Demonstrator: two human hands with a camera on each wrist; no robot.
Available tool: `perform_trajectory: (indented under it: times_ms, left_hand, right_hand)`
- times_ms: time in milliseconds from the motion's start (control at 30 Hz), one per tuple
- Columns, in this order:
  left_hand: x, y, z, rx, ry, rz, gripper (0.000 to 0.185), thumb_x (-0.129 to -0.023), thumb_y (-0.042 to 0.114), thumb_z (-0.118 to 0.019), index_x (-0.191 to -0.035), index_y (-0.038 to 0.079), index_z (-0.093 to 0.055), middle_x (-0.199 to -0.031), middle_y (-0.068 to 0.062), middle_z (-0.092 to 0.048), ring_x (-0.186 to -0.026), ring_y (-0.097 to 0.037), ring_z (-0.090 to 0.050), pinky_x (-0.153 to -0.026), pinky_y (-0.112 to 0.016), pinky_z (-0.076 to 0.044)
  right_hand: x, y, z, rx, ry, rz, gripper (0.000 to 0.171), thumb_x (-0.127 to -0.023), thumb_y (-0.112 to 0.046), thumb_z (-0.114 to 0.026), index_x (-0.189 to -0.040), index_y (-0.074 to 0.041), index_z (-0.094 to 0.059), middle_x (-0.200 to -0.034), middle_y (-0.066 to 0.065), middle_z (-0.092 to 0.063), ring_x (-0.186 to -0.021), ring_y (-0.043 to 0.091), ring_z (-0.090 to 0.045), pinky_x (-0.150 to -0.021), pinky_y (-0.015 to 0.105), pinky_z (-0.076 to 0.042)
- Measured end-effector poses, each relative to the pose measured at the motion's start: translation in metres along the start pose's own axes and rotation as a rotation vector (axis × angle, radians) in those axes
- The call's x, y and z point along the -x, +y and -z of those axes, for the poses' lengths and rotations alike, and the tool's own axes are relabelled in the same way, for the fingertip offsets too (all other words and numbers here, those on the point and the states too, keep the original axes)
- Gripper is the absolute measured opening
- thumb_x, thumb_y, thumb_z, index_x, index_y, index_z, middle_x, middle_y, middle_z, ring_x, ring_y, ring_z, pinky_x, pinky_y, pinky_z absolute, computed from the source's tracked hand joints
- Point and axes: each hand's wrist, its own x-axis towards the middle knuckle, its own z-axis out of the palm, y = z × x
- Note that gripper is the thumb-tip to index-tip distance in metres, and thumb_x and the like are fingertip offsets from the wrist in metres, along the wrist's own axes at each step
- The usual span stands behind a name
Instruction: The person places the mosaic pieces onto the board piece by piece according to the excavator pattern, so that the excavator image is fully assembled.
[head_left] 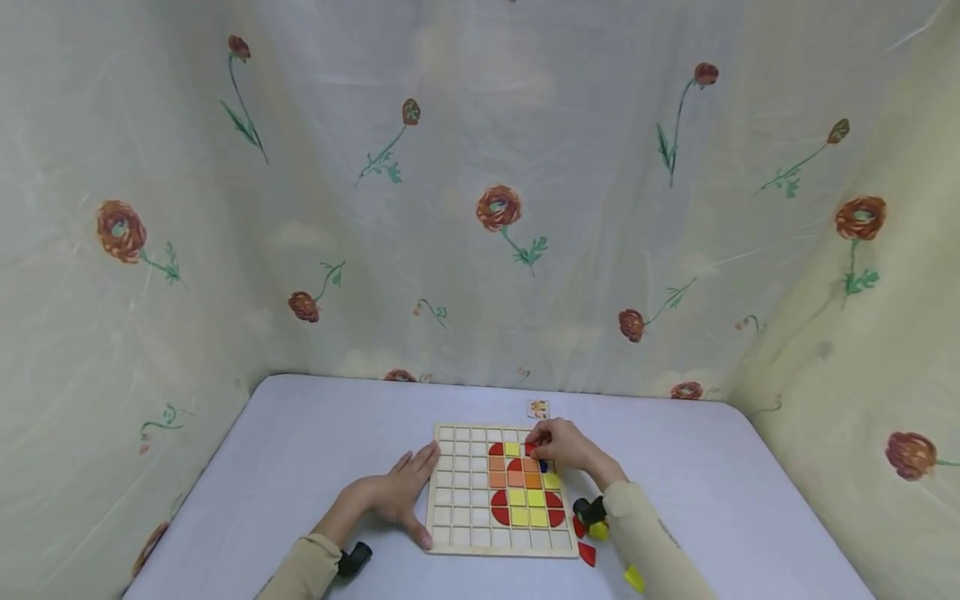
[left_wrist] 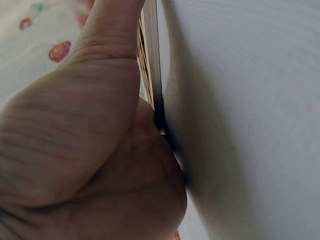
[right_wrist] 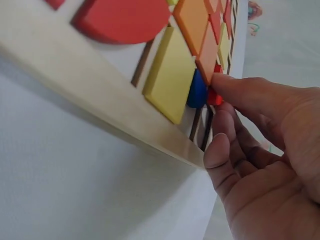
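Two hands work at a wooden grid board (head_left: 501,492) lying on a pale table (head_left: 315,450), and everything else sits in relation to that board. The left hand (head_left: 401,492) lies flat against the board's left edge, fingers straight and spread, thumb along the near corner; it holds nothing, and I judge it is there to keep the board from sliding. The left wrist view shows the same thing up close: palm and thumb pressed against the board's thin side.

The right hand (head_left: 564,446) is over the board's far right part, fingers curled down and pinching a small red piece (right_wrist: 215,97) just beside a blue piece (right_wrist: 197,91) and a yellow square (right_wrist: 171,75). The pinch at the fingertips looks suited to lowering the piece into one cell without knocking its neighbours.

Red, orange and yellow tiles already fill the board's right half; its left columns are bare cells. Loose red and yellow pieces (head_left: 587,553) lie off the board's near right corner, within reach of the right arm. A small picture card (head_left: 537,408) rests just beyond the board's far edge.
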Motion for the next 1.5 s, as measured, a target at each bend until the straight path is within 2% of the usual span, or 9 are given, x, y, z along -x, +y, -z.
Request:
perform_trajectory:
  times_ms: [733,967,1100,1233,1500]
  left_hand:
    - [0.0,0.002,0.0,-0.013,0.002,0.006,0.142,-0.059,0.066,-0.08,-0.154,0.001,0.003,-0.163,-0.015,0.007,-0.151,-0.026,0.004,-0.124,-0.044,-0.002]
    - [-0.001,0.002,0.0,-0.001,0.002,0.01,0.142,-0.058,0.066,-0.08,-0.154,0.002,0.002,-0.163,-0.014,0.007,-0.151,-0.026,0.004,-0.124,-0.044,-0.002]
    - [0.0,0.001,-0.001,-0.002,-0.001,0.004,0.143,-0.058,0.067,-0.08,-0.154,0.002,0.003,-0.163,-0.015,0.007,-0.151,-0.026,0.004,-0.124,-0.044,-0.002]
    - [0.0,0.0,-0.001,-0.015,0.007,-0.004,0.143,-0.058,0.068,-0.08,-0.154,0.002,0.003,-0.163,-0.015,0.007,-0.151,-0.027,0.004,-0.124,-0.044,-0.003]
    - [-0.001,0.002,-0.002,-0.027,0.013,0.002,0.143,-0.057,0.068,-0.079,-0.154,0.002,0.002,-0.163,-0.015,0.007,-0.151,-0.027,0.003,-0.124,-0.044,-0.003]
  right_hand:
    - [0.0,-0.003,-0.006,-0.032,0.028,-0.034,0.008,-0.086,-0.013,-0.071,-0.094,-0.01,-0.071,-0.087,0.0,-0.066,-0.075,0.013,-0.056,-0.069,0.024,-0.049]
    - [0.009,0.001,0.001,-0.015,0.108,-0.022,0.011,-0.089,-0.016,-0.068,-0.098,-0.01,-0.07,-0.089,-0.001,-0.066,-0.079,0.012,-0.056,-0.071,0.026,-0.051]
    - [0.026,0.002,0.013,-0.015,0.155,-0.016,0.012,-0.09,-0.014,-0.067,-0.098,-0.007,-0.07,-0.089,-0.001,-0.066,-0.079,0.012,-0.056,-0.071,0.026,-0.052]
    - [0.054,0.0,0.026,-0.036,0.163,-0.043,0.011,-0.09,-0.014,-0.066,-0.099,-0.007,-0.067,-0.087,0.0,-0.063,-0.08,0.014,-0.054,-0.07,0.024,-0.051]
    - [0.123,0.003,0.038,-0.026,0.068,-0.155,0.013,-0.086,-0.01,-0.068,-0.097,-0.005,-0.064,-0.081,0.002,-0.059,-0.077,0.016,-0.052,-0.063,0.021,-0.048]
